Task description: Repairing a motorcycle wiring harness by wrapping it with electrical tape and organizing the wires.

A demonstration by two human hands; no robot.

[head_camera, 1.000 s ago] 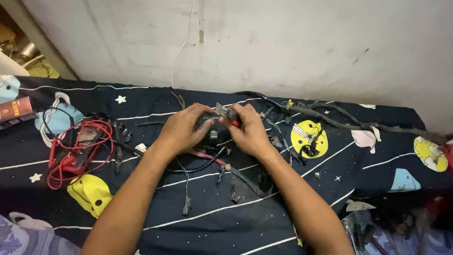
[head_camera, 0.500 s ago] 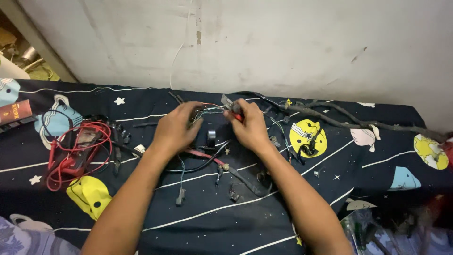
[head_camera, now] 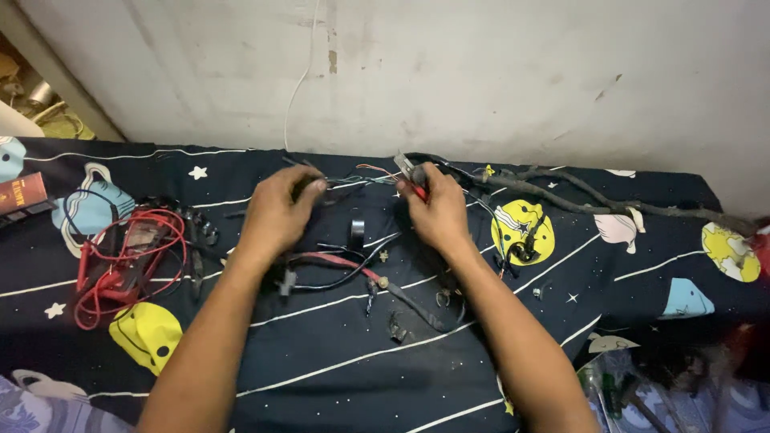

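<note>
Both hands closed: left hand [head_camera: 279, 210] pinching thin wires [head_camera: 353, 180], right hand [head_camera: 435, 210] gripping red-handled pliers [head_camera: 411, 176].

— What's behind the bench?

— A bare wall [head_camera: 497, 72], whitish and scuffed, with chipped spots and a thin white cord [head_camera: 298, 88] hanging down it.

— And the bench itself?

— It's covered by a dark blue cloth [head_camera: 321, 353] with white lines, stars and cartoon patches in yellow, blue and pink.

— Anything to the side?

— A pale beam [head_camera: 64, 76] slants at the far left, with dim clutter beyond it. The light is soft and even.
</note>
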